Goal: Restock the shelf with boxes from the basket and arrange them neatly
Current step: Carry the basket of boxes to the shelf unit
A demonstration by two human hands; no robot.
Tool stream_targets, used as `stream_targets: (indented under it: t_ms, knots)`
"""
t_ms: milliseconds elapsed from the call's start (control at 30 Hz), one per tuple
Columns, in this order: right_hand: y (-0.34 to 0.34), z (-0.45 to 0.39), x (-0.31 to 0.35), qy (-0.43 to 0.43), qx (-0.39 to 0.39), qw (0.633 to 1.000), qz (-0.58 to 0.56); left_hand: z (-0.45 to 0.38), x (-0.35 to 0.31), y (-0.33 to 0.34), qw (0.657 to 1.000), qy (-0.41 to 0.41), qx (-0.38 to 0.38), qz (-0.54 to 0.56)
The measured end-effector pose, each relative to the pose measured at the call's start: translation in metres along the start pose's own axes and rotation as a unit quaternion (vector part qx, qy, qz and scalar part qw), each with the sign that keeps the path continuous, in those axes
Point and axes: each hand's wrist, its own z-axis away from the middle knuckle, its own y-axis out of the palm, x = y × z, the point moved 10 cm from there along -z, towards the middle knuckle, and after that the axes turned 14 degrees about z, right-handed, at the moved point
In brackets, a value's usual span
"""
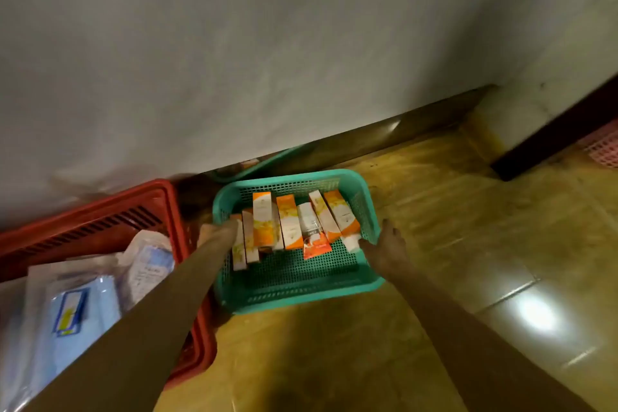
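Note:
A teal plastic basket [301, 291] sits on the floor below me. Several slim orange-and-white boxes [262, 221] lie side by side in its far half, with one grey-and-red box [311, 234] among them. My left hand [217, 231] grips the basket's left rim, fingers reaching in beside the leftmost box. My right hand [388, 244] holds the right rim, thumb inside near a small white box [351, 242]. No shelf is in view.
A red crate [100, 211] with blue and white plastic packets stands to the left, touching the basket. A grey wall rises behind. Another teal basket edge [267, 160] shows at the wall base. Yellow tiled floor spreads right; a pink basket [602, 150] is at far right.

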Motion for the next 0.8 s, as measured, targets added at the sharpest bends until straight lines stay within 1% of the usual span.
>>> stream_targets:
  t_ms: [67, 100, 167, 200, 267, 333, 400, 433, 500, 567, 633, 733, 800]
  knots:
    - [0.005, -0.017, -0.008, 0.020, -0.029, 0.999, -0.004, -0.024, 0.012, 0.002, 0.998, -0.029, 0.001, 0.050]
    - [0.010, -0.025, -0.015, 0.035, -0.036, 0.999, -0.016, -0.036, 0.017, 0.006, 0.997, -0.038, 0.014, 0.068]
    - [0.024, -0.036, -0.026, 0.054, -0.021, 0.995, -0.078, -0.035, 0.027, 0.020, 0.993, -0.065, 0.044, 0.090]
    - [0.032, -0.038, -0.028, 0.054, -0.006, 0.994, -0.090, -0.030, 0.029, 0.024, 0.992, -0.070, 0.046, 0.097]
    - [0.037, -0.040, -0.030, 0.042, -0.003, 0.995, -0.090, -0.023, 0.034, 0.029, 0.993, -0.062, 0.045, 0.093]
    - [0.038, -0.039, -0.033, 0.031, -0.007, 0.998, -0.059, -0.026, 0.037, 0.027, 0.997, -0.037, 0.030, 0.055]
    - [0.040, -0.029, -0.037, 0.026, -0.006, 0.999, -0.031, -0.022, 0.035, 0.024, 0.999, 0.017, 0.019, -0.038]
    - [0.041, -0.023, -0.038, 0.025, -0.012, 0.999, -0.016, -0.019, 0.036, 0.026, 0.996, 0.040, 0.026, -0.081]
    - [0.040, -0.009, -0.044, 0.030, -0.033, 0.999, 0.003, -0.010, 0.038, 0.037, 0.989, 0.067, 0.063, -0.118]
    - [0.037, 0.003, -0.055, 0.039, -0.051, 0.998, -0.004, 0.003, 0.038, 0.046, 0.985, 0.082, 0.091, -0.124]
    - [0.030, 0.015, -0.070, 0.056, -0.056, 0.997, -0.023, 0.014, 0.034, 0.047, 0.981, 0.096, 0.074, -0.150]
    - [0.020, 0.040, -0.095, 0.087, -0.042, 0.993, -0.072, 0.039, 0.028, 0.042, 0.964, 0.102, 0.029, -0.243]
    - [0.006, 0.065, -0.106, 0.100, -0.053, 0.990, -0.084, 0.063, 0.028, 0.041, 0.958, 0.102, 0.035, -0.264]
